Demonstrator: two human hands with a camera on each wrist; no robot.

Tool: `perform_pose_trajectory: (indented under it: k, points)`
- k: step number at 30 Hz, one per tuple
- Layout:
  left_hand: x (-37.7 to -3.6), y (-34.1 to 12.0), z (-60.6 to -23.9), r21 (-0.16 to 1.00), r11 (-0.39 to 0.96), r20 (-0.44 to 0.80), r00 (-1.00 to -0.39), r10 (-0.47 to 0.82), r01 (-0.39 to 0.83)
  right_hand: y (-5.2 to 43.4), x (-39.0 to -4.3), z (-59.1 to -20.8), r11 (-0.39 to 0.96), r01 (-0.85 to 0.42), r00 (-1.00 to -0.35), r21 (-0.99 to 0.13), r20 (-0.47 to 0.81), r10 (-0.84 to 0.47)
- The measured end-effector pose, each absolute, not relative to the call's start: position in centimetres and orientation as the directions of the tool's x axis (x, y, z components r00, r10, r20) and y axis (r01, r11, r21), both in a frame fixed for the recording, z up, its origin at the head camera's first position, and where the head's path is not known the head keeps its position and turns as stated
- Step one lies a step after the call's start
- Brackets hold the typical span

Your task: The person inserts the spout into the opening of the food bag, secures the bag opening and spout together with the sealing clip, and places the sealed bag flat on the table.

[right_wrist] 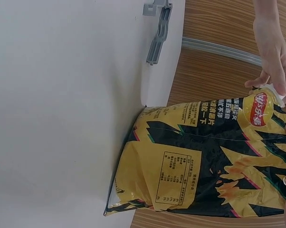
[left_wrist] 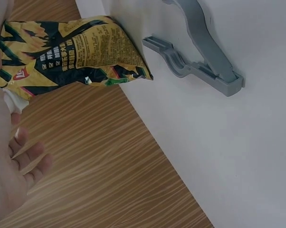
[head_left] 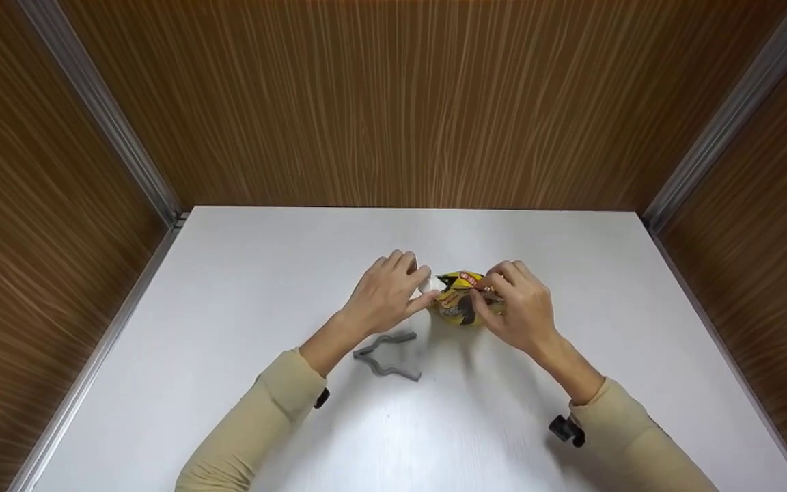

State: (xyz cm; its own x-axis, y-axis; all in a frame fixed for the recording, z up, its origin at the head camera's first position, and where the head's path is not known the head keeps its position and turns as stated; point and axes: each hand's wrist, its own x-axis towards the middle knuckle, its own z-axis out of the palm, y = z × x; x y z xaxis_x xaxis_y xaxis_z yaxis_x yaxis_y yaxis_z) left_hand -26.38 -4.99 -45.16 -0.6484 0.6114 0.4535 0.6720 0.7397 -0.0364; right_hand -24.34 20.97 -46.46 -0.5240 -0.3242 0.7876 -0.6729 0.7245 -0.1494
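A yellow and black snack bag (head_left: 460, 305) stands on the white table (head_left: 243, 287) between my two hands. My left hand (head_left: 388, 292) pinches the bag's white top corner from the left. My right hand (head_left: 518, 307) grips the top of the bag from the right, fingers curled over it. The left wrist view shows the bag (left_wrist: 67, 50) beside my palm, and the right wrist view shows the bag (right_wrist: 204, 161) close up with my left hand's fingers (right_wrist: 271, 57) at its top corner. A grey bag clip (head_left: 387, 355) lies open on the table just below my left hand.
Wood-grain walls (head_left: 393, 102) close in the table at the back and on both sides, with metal strips in the corners. The grey bag clip (left_wrist: 200, 52) lies near the bag; it shows at the table's far edge as the clip (right_wrist: 157, 33) in the right wrist view.
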Motion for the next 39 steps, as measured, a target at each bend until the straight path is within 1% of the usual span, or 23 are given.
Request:
perform_pose_trajectory:
  k: [6, 11, 15, 20, 23, 27, 32, 39]
  points:
    - [-26.33, -4.86, -45.03, -0.049, 0.739, 0.443, -0.648, 0.619, 0.672, 20.95, -24.32, -46.54, 0.724, -0.674, -0.525, -0.148, 0.785, -0.328]
    - [-26.28, -4.73, -45.00, -0.076, 0.734, 0.445, -0.635, 0.631, 0.675, 20.89, -24.32, -46.56, 0.722, -0.676, -0.526, -0.149, 0.783, -0.331]
    - [-26.24, -4.67, -45.11, -0.079, 0.732, 0.440, -0.635, 0.635, 0.677, 20.91, -24.29, -46.56, 0.717, -0.682, -0.518, -0.144, 0.787, -0.335]
    - [-26.33, -4.65, -45.24, -0.039, 0.732, 0.419, -0.654, 0.630, 0.680, 21.08, -24.42, -46.67, 0.707, -0.694, -0.504, -0.135, 0.792, -0.344]
    - [-26.44, -4.67, -45.27, -0.016, 0.732, 0.404, -0.665, 0.628, 0.681, 21.18, -24.44, -46.60, 0.705, -0.697, -0.511, -0.134, 0.783, -0.356]
    - [-26.52, -4.70, -45.13, -0.013, 0.730, 0.403, -0.664, 0.629, 0.684, 21.28, -24.37, -46.43, 0.694, -0.706, -0.517, -0.143, 0.773, -0.367]
    - [-26.51, -4.76, -44.93, -0.017, 0.725, 0.409, -0.657, 0.633, 0.689, 21.32, -24.35, -46.32, 0.676, -0.726, -0.490, -0.130, 0.787, -0.375]
    - [-26.41, -4.75, -45.04, -0.047, 0.726, 0.417, -0.647, 0.638, 0.686, 21.33, -24.43, -46.43, 0.671, -0.733, -0.473, -0.113, 0.794, -0.383]
